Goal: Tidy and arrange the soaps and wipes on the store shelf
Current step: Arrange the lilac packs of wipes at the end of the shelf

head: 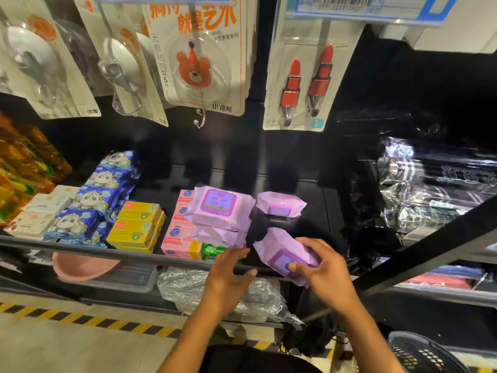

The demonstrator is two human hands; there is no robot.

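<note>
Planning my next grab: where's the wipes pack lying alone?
Head view, centre: the lone pack lies just right of the purple wipes stack, behind the right hand.

Retail shop. Black shelf (318,224) carries same-brand goods in rows: soap boxes (134,226) along its front edge, wipes (217,208) stacked mid-shelf. Above it, carded hooks (199,65) hang on pegs, several deep. Barcode price tag (338,4) at top right. Basket (419,354) on the floor, striped tape (80,317) along the aisle.
</note>
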